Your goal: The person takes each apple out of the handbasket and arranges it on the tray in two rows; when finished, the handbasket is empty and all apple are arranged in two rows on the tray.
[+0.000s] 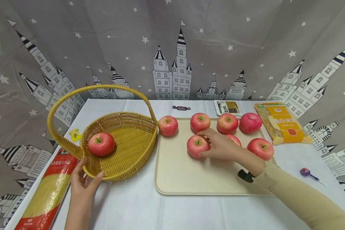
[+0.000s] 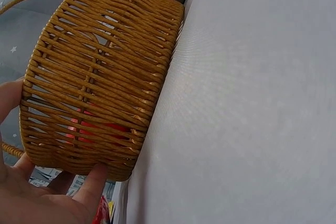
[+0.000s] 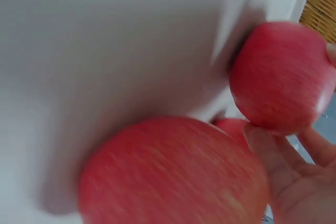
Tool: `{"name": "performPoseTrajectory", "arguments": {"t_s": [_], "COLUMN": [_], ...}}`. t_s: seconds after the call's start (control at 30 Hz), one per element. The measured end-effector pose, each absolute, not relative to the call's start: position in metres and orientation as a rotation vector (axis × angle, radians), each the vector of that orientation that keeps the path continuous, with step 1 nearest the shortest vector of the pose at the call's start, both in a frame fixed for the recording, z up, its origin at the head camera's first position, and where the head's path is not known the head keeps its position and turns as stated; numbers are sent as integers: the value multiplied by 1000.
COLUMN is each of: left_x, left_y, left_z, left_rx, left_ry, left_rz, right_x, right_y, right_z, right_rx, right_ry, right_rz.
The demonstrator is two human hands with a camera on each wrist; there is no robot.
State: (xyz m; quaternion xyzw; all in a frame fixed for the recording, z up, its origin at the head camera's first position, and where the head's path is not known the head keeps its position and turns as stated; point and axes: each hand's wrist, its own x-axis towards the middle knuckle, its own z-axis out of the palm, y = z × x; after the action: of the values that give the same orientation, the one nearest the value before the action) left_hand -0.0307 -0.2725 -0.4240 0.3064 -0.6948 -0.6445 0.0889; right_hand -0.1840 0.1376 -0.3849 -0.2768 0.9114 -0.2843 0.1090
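My right hand [image 1: 222, 145] grips a red apple [image 1: 196, 147] over the beige tray [image 1: 187, 183], fingers on its far side and thumb on the near side. In the right wrist view that apple [image 3: 281, 80] shows a gap of shadow beside it, and another apple [image 3: 173, 174] looms closer. With my left hand [image 1: 81, 188] I hold the near left side of a yellow-brown wicker basket [image 1: 138, 159], thumb at the rim. One apple [image 1: 101, 144] lies inside the basket. The left wrist view shows fingers against the woven wall [image 2: 105, 72].
Several more apples sit on the tray, one [image 1: 168, 126] by the basket. A red-yellow noodle packet [image 1: 50, 188] and yellow wrapper [image 1: 74, 134] lie left. Beyond the tray are a purple candy [image 1: 181, 108] and a sachet [image 1: 227, 108]; a grain bag [image 1: 284, 124] and lollipop [image 1: 305, 172] lie right.
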Motion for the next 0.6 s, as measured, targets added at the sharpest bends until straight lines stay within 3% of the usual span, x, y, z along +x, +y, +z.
{"name": "performPoseTrajectory", "arguments": {"t_s": [0.3, 0.6], "left_x": [-31, -29], "left_y": [-270, -271], "left_z": [-420, -419], "left_rx": [939, 880], "left_ry": [-2071, -2052], "left_rz": [-1908, -1931], "right_x": [-189, -187], "right_y": [129, 59], "right_z": [-362, -358], "right_rx": [-829, -1040], "right_ry": [2730, 2596], "right_rz": [-852, -1097]}}
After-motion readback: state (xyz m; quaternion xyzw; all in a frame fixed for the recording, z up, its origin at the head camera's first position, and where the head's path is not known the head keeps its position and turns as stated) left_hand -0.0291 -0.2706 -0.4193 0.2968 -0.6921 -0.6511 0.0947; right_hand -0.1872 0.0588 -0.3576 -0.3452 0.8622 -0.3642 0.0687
